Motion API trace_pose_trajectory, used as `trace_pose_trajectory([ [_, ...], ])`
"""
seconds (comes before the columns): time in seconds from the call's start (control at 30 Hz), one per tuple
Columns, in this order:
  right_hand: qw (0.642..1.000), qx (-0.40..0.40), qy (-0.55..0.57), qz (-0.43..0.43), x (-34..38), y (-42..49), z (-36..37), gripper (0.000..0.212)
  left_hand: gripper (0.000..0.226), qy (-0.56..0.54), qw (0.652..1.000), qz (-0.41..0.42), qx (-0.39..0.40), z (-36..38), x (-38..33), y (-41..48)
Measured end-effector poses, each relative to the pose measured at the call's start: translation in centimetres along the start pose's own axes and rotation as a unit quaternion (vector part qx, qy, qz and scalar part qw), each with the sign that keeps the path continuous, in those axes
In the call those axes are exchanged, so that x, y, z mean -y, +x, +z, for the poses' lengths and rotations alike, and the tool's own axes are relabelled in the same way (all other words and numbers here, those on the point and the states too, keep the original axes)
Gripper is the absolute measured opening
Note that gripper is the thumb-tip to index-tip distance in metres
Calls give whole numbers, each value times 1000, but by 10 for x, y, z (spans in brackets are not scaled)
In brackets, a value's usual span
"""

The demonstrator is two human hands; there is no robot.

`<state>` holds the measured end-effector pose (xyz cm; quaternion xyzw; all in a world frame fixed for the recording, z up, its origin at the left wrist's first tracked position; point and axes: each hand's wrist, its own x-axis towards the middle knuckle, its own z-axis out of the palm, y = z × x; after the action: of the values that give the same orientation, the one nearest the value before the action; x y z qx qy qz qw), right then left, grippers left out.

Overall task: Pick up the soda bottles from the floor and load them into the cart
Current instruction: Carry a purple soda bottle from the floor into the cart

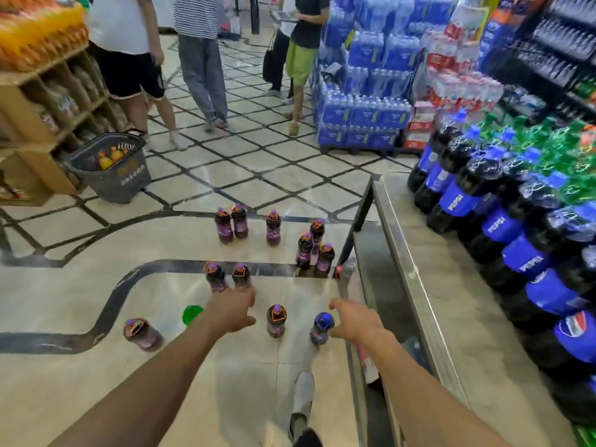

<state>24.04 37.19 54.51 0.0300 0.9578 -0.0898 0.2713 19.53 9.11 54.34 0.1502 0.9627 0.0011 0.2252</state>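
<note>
Several purple-labelled soda bottles stand on the tiled floor, two of them (241, 274) just beyond my left hand (230, 309). That hand reaches out with spread fingers and holds nothing. One purple bottle (276, 321) stands between my hands. My right hand (354, 319) is open beside a blue-capped bottle (322, 327), with the thumb over its cap; I cannot tell whether they touch. A green-capped bottle (192, 314) sits left of my left forearm. The flat metal cart (435, 269) at the right carries rows of Pepsi bottles (503, 227) and green soda bottles (567, 150).
A grey shopping basket (109, 167) with bottles stands at the left by a wooden shelf (38, 124). Three people (200, 66) stand in the aisle behind. Blue water packs (361, 114) are stacked at the back right. My shoe (303, 401) is near the cart's edge.
</note>
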Motion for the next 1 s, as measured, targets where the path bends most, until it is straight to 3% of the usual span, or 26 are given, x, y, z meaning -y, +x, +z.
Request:
trace_pose_trajectory([
  [0.43,991,100,79,-29,-35,235,0,58,53,-25,991,-68,113,28,39,185],
  [0.53,986,128,99,-27,-37,277,30,52,54,-38,987,-83,132,64,47,222],
  [1.0,974,171,148,-8,-37,459,228,60,62,-76,975,-85,193,273,90,393],
])
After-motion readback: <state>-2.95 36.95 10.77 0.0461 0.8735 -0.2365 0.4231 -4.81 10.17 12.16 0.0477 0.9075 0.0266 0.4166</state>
